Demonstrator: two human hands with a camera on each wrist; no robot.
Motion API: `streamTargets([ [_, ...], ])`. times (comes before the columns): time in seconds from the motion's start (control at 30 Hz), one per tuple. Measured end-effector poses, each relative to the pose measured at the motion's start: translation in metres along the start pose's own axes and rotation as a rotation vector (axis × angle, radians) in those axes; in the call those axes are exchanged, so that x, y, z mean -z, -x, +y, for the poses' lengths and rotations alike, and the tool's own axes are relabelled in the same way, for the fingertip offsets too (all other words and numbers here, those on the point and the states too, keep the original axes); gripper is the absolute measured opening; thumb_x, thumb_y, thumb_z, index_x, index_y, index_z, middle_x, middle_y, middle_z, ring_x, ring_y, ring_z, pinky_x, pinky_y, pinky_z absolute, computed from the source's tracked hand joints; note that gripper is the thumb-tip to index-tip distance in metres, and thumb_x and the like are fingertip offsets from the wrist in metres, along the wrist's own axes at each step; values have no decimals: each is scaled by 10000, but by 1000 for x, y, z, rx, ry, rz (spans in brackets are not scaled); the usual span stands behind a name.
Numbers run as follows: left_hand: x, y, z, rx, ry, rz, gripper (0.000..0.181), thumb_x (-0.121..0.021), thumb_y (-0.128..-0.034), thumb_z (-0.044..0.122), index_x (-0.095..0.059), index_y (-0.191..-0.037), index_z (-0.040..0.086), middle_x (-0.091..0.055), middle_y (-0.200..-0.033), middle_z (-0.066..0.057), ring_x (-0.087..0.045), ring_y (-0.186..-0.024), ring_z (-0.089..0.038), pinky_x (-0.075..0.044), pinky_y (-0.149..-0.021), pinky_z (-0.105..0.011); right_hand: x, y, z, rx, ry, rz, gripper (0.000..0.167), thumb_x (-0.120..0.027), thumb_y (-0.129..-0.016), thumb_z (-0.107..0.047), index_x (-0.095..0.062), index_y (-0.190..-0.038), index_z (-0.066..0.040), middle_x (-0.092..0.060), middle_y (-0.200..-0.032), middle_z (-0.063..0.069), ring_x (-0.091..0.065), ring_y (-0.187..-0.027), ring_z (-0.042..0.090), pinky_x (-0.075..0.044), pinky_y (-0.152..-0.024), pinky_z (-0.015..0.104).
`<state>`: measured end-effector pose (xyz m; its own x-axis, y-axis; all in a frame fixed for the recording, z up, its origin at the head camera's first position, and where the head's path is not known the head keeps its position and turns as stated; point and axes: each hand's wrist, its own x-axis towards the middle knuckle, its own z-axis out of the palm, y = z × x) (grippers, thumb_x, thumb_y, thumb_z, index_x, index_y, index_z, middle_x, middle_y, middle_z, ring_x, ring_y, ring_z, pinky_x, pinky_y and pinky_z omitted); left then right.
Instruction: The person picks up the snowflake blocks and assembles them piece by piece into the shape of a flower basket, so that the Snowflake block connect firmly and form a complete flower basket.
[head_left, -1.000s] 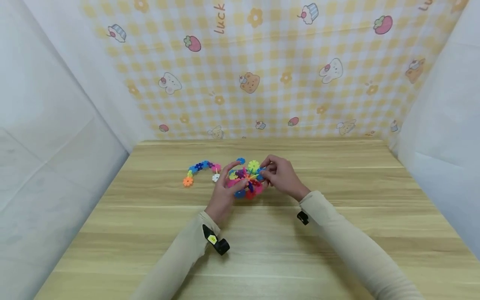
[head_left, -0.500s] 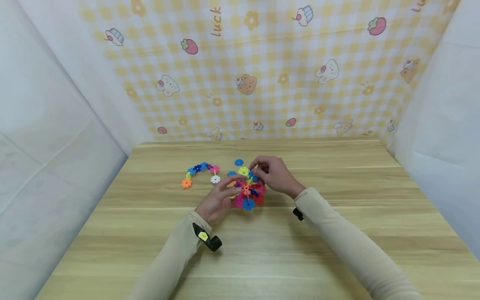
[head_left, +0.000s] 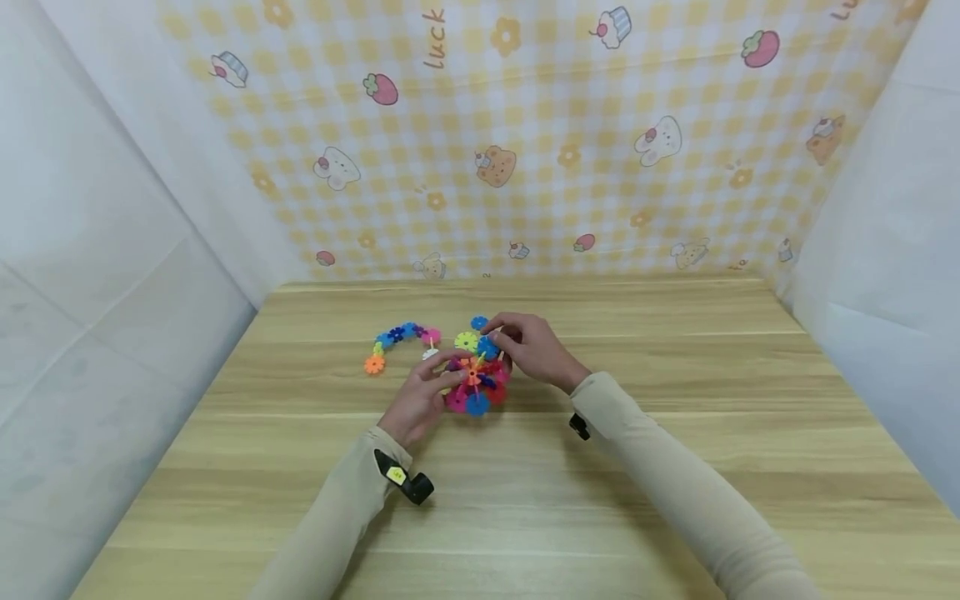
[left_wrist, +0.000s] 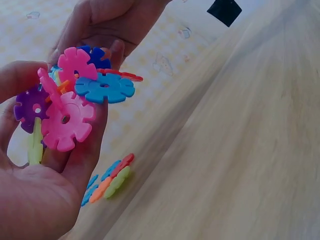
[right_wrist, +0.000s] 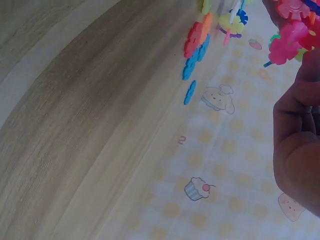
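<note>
Between both hands, above the table, is a cluster of interlocked snowflake discs [head_left: 477, 405] in pink, red, blue, purple and orange. My left hand [head_left: 415, 402] grips its left side; in the left wrist view the thumb and fingers curl round the cluster, behind a pink disc [left_wrist: 67, 128]. At the cluster's upper right, my right hand [head_left: 542, 350] pinches a blue disc [head_left: 487, 347]. In the right wrist view part of the cluster [right_wrist: 288, 42] shows above the right hand [right_wrist: 300, 155], whose fingertips are hidden.
A curved chain of joined discs [head_left: 396, 334] lies to the left, with an orange disc [head_left: 374, 364] at one end. A white disc [head_left: 430, 354] is partly covered by the left hand. Loose discs lie behind the cluster, including a yellow-green one [head_left: 466, 342] and a blue one [head_left: 478, 322].
Both hands have shifted left with the cluster. The cluster has turned, so an orange disc now faces up, and the left hand has moved lower along its left side.
</note>
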<state>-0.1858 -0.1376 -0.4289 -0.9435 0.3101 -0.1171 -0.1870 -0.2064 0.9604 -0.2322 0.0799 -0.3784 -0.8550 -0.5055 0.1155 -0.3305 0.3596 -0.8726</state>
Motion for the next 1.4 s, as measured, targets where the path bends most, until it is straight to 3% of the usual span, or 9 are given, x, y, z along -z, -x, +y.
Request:
streamTargets([
  [0.2,4,2,2,-27,5,6,245,-575,-1001,94,-705,-1099,277,-456,-1352,43,-504,-1169,-128,-478,-918,-216,-4,-4,3,-27,-1,3,219,-510,-1055,-167,-669,-1124,-34,-679,-786,121,-623,-609,201,-575,-659,422],
  [0.37,8,3,6,-26,20,63,238,-583,-1002,106,-702,-1116,278,-481,-1302,51,-516,-1116,-123,-483,-847,-199,-7,-9,4,-74,-45,-8,272,-456,-1078,-219,-658,-1086,-36,-673,-836,123,-659,-713,384,-559,-721,566],
  [0.5,12,1,10,-44,30,120,203,-612,-999,163,-684,-1157,269,-503,-1262,59,-539,-986,-73,-430,-625,-163,-9,-12,6,-141,-42,-19,279,-444,-1081,-222,-660,-1072,-46,-685,-903,175,-653,-773,456,-566,-712,519],
  [0.67,14,1,13,-88,59,167,215,-620,-996,158,-654,-1199,219,-514,-1276,47,-556,-890,-29,-379,-503,-141,-13,-16,15,-197,72,-83,216,-502,-1053,-189,-661,-1107,-55,-691,-945,186,-598,-611,245,-509,-595,286],
  [0.8,13,0,14,-115,97,190,206,-604,-1002,141,-652,-1194,197,-518,-1241,52,-551,-879,-39,-392,-510,-141,-20,-19,23,-190,227,-152,215,-549,-1021,-140,-659,-1185,-56,-699,-945,119,-578,-645,162,-489,-610,249],
  [1.03,9,-2,17,-151,136,205,183,-612,-999,144,-665,-1169,183,-525,-1199,52,-549,-864,-38,-417,-530,-132,-30,-25,26,-143,562,-199,351,-668,-917,-56,-669,-1266,-94,-727,-1123,89,-652,-993,239,-556,-941,392],
  [1.13,7,-2,18,-156,138,191,175,-611,-1000,144,-664,-1163,177,-524,-1164,38,-532,-783,-43,-433,-508,-149,-31,-26,26,-150,610,-195,325,-697,-905,-65,-692,-1228,-99,-728,-1124,77,-649,-1034,246,-542,-992,414],
  [1.3,7,-2,18,-170,153,172,162,-598,-1004,121,-656,-1151,160,-521,-1135,28,-538,-751,-48,-465,-519,-167,-28,-27,27,-140,632,-173,122,-743,-889,-116,-710,-1002,-84,-707,-936,59,-619,-862,204,-555,-831,362],
  [1.4,7,-2,17,-178,167,168,154,-595,-1000,98,-653,-1133,148,-515,-1131,28,-537,-765,-49,-456,-522,-168,-25,-26,28,-145,624,-169,101,-760,-881,-144,-684,-919,-88,-680,-892,50,-586,-812,190,-538,-777,338],
])
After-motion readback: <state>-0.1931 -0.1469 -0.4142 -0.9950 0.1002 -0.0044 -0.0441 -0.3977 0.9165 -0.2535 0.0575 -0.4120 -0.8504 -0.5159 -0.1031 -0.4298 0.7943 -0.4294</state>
